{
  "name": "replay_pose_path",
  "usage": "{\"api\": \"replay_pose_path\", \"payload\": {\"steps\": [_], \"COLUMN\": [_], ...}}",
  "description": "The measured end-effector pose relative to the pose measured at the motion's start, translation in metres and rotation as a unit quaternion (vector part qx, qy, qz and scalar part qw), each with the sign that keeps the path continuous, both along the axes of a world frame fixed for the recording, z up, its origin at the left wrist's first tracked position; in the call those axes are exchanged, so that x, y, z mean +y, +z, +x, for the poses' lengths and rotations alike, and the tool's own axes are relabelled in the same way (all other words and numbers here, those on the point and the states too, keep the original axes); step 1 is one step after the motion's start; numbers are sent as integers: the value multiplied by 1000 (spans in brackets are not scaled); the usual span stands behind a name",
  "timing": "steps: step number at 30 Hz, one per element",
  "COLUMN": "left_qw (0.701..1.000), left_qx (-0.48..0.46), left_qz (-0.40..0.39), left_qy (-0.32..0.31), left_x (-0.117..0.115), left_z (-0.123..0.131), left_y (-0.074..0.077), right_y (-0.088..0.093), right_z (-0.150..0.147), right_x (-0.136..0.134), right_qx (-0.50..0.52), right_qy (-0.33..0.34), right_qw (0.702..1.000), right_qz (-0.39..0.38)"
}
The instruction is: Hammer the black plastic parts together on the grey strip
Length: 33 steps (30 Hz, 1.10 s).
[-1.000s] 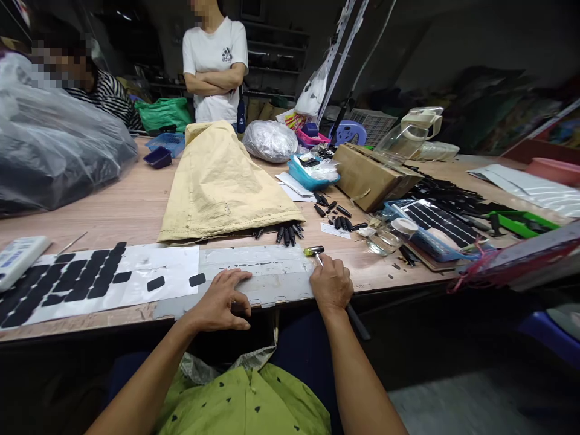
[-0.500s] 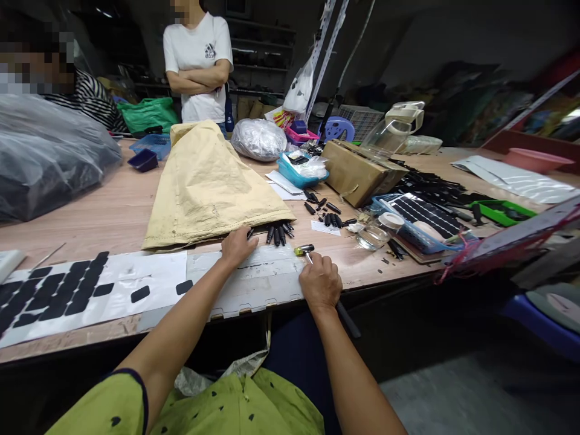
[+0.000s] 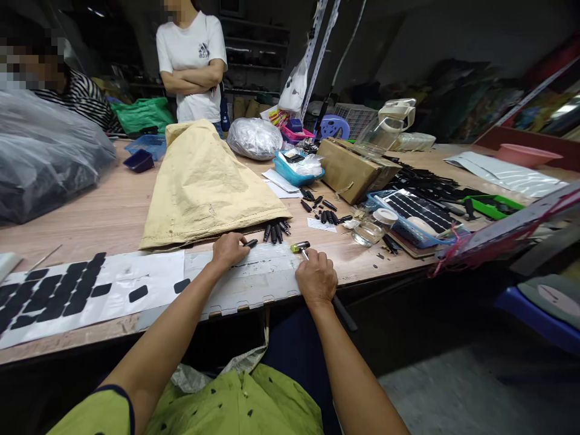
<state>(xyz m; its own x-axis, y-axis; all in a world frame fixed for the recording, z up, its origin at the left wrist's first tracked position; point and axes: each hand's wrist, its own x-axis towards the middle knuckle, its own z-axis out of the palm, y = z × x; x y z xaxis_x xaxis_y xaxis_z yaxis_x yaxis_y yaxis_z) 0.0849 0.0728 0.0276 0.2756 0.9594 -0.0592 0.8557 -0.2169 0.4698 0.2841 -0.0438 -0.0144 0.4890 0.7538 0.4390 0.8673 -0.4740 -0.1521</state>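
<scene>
My left hand (image 3: 229, 250) is closed on a small black tapered cylinder (image 3: 251, 243), which pokes out past the fingertips over the grey-white board (image 3: 254, 280) at the table edge. My right hand (image 3: 316, 278) grips a small hammer (image 3: 299, 246) by its shaft. Its yellow-and-black head shows above the fist, and the dark handle end sticks out below. Several similar black cylinders (image 3: 275, 233) lie just beyond the board, between my hands. A beige cloth sack (image 3: 206, 187) spreads flat behind my left hand.
To the left lies a white sheet (image 3: 118, 279) with black rounded stickers. More black cylinders (image 3: 326, 214), a glass jar (image 3: 368, 232), a blue basket (image 3: 435, 239) and a cardboard box (image 3: 353, 169) stand to the right. A person (image 3: 194, 60) stands across the table, arms folded.
My left hand has drawn back slightly from the pile and the sack, bringing the black cylinder over the board. My right hand keeps hold of the hammer. The view has shifted slightly.
</scene>
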Motion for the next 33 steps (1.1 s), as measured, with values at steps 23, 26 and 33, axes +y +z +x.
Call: {"api": "replay_pose_path", "payload": {"steps": [23,26,33], "left_qw": [989,990,990], "left_qx": [-104,-102,-93], "left_qz": [63,62,61], "left_qy": [-80,-82,-87], "left_x": [-65,-66,-65], "left_z": [-40,-39,-40], "left_y": [-18,-19,-20], "right_y": [10,11,15], "right_z": [1,-11,-56], "right_x": [-10,-22,-46], "right_qx": [113,178,282], "right_qy": [21,67,268], "right_qw": [993,982,914], "right_qz": [-38,22,116]}}
